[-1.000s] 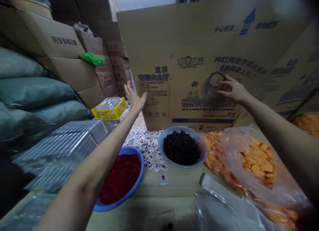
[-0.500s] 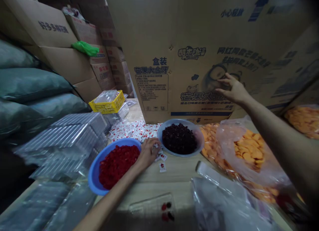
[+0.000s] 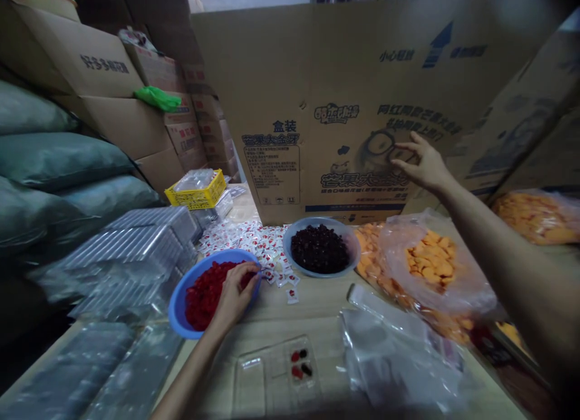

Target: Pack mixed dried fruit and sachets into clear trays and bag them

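My left hand (image 3: 236,290) is over the right side of a blue bowl (image 3: 179,328) of red pieces (image 3: 203,293). Its fingers are bent together near the rim; what they hold, if anything, is hidden. Just beyond lie many small white sachets (image 3: 267,242) with red print. My right hand (image 3: 423,160) is raised in front of the big carton, fingers apart and nothing between them. Below it sits a pale bowl (image 3: 356,242) of dark pieces (image 3: 321,249). A clear plastic tray (image 3: 251,387) near me holds several red and dark pieces in one compartment.
Clear plastic boxes (image 3: 136,239) are stacked at left, near a yellow basket (image 3: 199,196). A large carton (image 3: 254,63) stands behind the bowls. At right are an open bag of orange pieces (image 3: 432,260) and clear plastic bags (image 3: 394,353). Green sacks (image 3: 58,157) fill the far left.
My left hand has moved left and toward me, from the sachets to the blue bowl's right side. The right hand stays raised. The camera view has shifted, showing more of the tray.
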A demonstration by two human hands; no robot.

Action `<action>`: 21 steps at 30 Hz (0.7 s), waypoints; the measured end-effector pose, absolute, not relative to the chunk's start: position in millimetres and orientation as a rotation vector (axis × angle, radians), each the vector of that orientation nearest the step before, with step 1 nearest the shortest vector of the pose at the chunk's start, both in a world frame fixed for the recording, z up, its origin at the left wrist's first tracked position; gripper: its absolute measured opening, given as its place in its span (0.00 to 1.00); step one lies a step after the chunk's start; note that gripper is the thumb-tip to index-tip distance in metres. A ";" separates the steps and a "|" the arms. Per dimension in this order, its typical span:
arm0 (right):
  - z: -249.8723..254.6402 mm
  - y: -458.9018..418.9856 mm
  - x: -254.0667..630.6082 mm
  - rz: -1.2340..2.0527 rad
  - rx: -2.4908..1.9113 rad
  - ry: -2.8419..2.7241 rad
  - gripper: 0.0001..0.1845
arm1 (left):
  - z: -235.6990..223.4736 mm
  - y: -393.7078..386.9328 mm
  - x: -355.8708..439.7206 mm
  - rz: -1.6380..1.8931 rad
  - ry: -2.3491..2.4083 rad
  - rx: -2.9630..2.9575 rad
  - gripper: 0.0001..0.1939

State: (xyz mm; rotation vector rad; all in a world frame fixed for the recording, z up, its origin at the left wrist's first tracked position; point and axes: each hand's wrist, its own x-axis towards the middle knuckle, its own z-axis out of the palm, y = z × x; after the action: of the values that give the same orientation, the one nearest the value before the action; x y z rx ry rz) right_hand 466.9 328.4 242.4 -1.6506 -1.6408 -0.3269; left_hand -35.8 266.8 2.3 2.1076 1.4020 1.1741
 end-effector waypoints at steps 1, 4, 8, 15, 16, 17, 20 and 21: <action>242.1 327.6 467.0 -0.324 -1.636 -1.628 0.27 | 1.4 264.1 -40.2 1.192 1.415 2.106 0.11; 243.0 326.0 465.8 -0.350 -1.576 -1.596 0.30 | 1.2 254.2 -40.1 1.207 1.450 2.176 0.15; 253.8 329.3 463.0 -0.356 -1.526 -1.648 0.39 | 18.5 251.8 -1.9 1.149 1.407 2.444 0.25; 280.4 366.5 479.9 -0.288 -1.591 -1.650 0.43 | 112.3 346.2 51.3 1.657 1.345 2.466 0.33; 282.5 373.7 483.4 -0.281 -1.584 -1.656 0.42 | 126.3 369.2 49.1 1.742 1.356 2.395 0.35; 283.8 380.8 486.6 -0.268 -1.578 -1.662 0.42 | 138.4 393.1 45.5 1.809 1.373 2.298 0.38; 281.8 401.4 493.5 -0.224 -1.566 -1.661 0.41 | 160.3 462.6 33.8 1.830 1.457 1.978 0.50; 279.2 407.5 495.4 -0.210 -1.566 -1.654 0.41 | 163.1 482.4 31.5 1.800 1.464 1.918 0.53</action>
State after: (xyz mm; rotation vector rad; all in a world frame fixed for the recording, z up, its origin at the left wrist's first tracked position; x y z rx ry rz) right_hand 495.4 407.5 279.2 -1.5656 -1.6543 -0.2095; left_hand 31.5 482.4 163.1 1.9180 1.4640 1.7999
